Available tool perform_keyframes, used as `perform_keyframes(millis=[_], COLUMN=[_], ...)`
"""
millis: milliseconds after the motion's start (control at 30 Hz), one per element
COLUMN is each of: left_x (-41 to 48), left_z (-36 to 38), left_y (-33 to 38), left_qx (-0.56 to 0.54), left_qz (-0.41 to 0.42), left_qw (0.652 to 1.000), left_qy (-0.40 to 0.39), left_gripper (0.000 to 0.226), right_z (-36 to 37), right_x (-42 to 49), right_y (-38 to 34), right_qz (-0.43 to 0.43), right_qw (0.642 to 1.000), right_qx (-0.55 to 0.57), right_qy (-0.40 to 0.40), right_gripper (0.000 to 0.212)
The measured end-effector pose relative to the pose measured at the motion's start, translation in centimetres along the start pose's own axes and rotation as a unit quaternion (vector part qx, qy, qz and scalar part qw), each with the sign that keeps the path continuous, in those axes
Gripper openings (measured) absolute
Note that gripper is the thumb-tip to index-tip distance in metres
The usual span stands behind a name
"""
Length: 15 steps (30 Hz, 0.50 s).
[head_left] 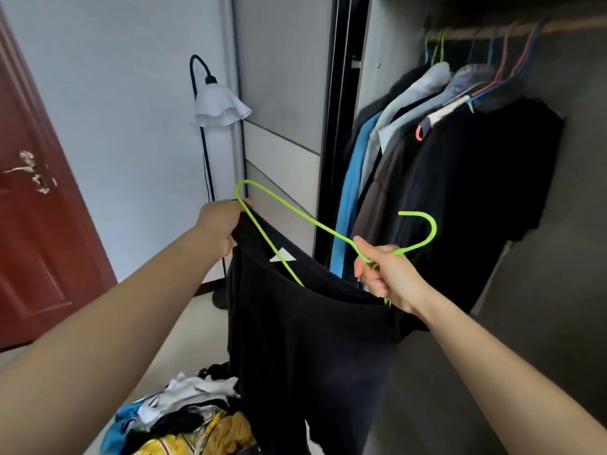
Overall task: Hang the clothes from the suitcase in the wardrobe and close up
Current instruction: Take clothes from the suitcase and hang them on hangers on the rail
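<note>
Hanger (315, 221) is sitting partly inside the black garment (312, 339). My right hand (384, 274) is gripping its neck to steer the hook, and my left hand (223, 224) is clenching the fabric edge, likely holding the opening wide. The garment is hanging just left of the open wardrobe (368, 93), above the near clothes pile (184, 415).

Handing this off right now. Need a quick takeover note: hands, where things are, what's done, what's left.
Left hand grips the top edge of the black garment, by the hanger's far end.
Right hand grips the green hanger just below its hook.
The hanger is only partly inside the garment and not on the rail.
Done: several hung clothes are in the open wardrobe.
Left: seat the garment, hang it, work through the clothes pile below, close up.
</note>
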<state>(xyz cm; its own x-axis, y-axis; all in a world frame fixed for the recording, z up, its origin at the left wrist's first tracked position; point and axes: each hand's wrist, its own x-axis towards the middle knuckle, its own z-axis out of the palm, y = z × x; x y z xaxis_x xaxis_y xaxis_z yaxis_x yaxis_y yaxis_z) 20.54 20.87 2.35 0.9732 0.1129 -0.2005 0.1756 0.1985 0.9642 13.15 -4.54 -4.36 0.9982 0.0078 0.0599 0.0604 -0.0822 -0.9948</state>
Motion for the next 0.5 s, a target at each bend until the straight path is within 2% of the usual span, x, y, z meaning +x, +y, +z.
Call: perform_keyframes(millis=[167, 233, 333, 467, 500], left_x=[0.9, 1.0, 0.9, -0.4, -0.7], left_z=[-2.4, -3.1, -3.6, -2.6, -2.2], left_y=[-2.3, -3.3, -4.4, -5.1, -5.3], left_qx=[0.110, 0.163, 0.266, 0.338, 0.343], left_qz=[0.041, 0.057, 0.088, 0.131, 0.133], left_qw=[0.991, 0.982, 0.955, 0.927, 0.925], left_qy=[0.064, 0.081, 0.098, 0.095, 0.093], left_gripper=[0.025, 0.032, 0.032, 0.025, 0.024], right_z=[-1.1, -1.0, -0.7, -0.9, -0.6], right_x=[0.6, 0.9, 1.3, 3.0, 3.2], right_y=[-1.0, -1.0, -1.4, -2.4, -2.3], right_qz=[-0.023, -0.010, -0.003, -0.049, -0.049], right_qw=[0.985, 0.971, 0.949, 0.943, 0.937], right_qx=[-0.172, -0.232, -0.302, -0.327, -0.340], right_qy=[-0.025, -0.053, -0.090, -0.051, -0.067], right_gripper=[0.069, 0.063, 0.056, 0.050, 0.049])
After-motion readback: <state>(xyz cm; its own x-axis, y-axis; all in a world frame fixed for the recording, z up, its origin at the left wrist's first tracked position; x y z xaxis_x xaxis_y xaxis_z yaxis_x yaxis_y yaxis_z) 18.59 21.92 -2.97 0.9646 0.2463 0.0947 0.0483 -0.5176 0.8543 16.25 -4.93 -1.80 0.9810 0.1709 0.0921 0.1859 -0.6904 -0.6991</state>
